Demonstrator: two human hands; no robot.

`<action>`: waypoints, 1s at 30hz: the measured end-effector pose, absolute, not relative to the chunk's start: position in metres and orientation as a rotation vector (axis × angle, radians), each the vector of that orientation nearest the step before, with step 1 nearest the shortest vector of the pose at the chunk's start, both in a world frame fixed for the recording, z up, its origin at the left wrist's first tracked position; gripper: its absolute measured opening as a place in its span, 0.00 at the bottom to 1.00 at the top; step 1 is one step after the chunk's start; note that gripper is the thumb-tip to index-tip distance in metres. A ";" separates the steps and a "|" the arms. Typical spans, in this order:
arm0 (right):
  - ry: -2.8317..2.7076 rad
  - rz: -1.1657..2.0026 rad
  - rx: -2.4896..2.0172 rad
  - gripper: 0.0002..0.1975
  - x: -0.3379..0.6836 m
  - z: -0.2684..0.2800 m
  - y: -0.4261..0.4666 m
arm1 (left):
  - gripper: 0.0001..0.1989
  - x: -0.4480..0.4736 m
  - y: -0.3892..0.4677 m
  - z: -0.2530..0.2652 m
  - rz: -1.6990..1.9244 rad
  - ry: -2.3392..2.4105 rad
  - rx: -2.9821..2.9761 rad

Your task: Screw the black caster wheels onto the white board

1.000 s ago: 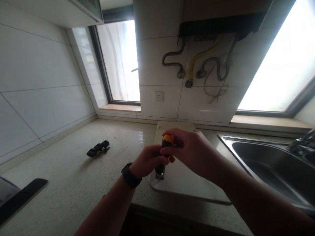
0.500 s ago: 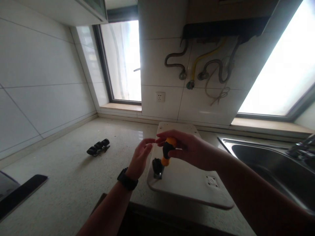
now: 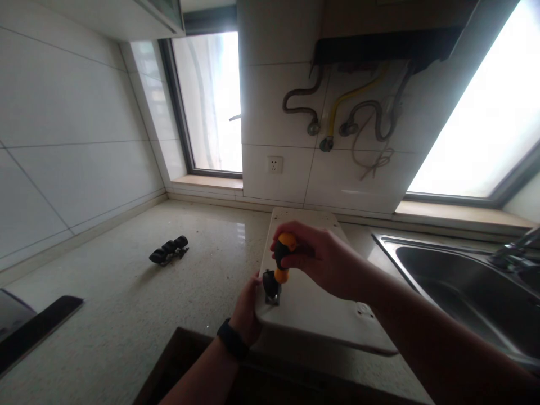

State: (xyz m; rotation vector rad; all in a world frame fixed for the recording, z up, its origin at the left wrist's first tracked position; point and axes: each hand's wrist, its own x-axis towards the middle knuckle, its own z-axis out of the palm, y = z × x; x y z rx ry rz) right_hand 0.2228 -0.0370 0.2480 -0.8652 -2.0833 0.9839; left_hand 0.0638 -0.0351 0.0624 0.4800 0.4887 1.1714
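My right hand (image 3: 310, 256) is wrapped round a stubby orange and black screwdriver (image 3: 287, 243), which stands nearly upright. Its lower end meets a black caster (image 3: 270, 284) with a metal plate at the near left corner of a white rounded board (image 3: 320, 309). That same corner is gripped at its left edge by my left hand (image 3: 247, 309), beside the caster; most of its fingers are hidden behind the board. A black watch (image 3: 233, 338) is on my left wrist. The screwdriver's tip and the screw cannot be made out.
Several more black casters (image 3: 169, 249) lie in a row on the speckled counter (image 3: 202, 270). A steel sink (image 3: 447, 287) is set in at the right. A long dark object (image 3: 42, 326) lies at the left edge. Hoses (image 3: 337, 107) hang on the tiled wall behind.
My left hand has come down from open beside the screwdriver to the board's left edge. The right hand has shifted slightly left with the screwdriver. The board has turned or tilted a little.
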 end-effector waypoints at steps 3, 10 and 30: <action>-2.068 0.872 -0.936 0.14 0.224 0.242 -0.041 | 0.17 0.067 -0.036 0.062 1.192 0.470 0.433; -2.025 0.569 -1.066 0.14 0.223 0.239 -0.052 | 0.19 0.075 -0.041 0.061 1.218 0.538 0.384; -2.080 1.650 -0.232 0.13 0.252 0.247 -0.007 | 0.27 0.112 -0.062 0.064 1.298 0.503 0.415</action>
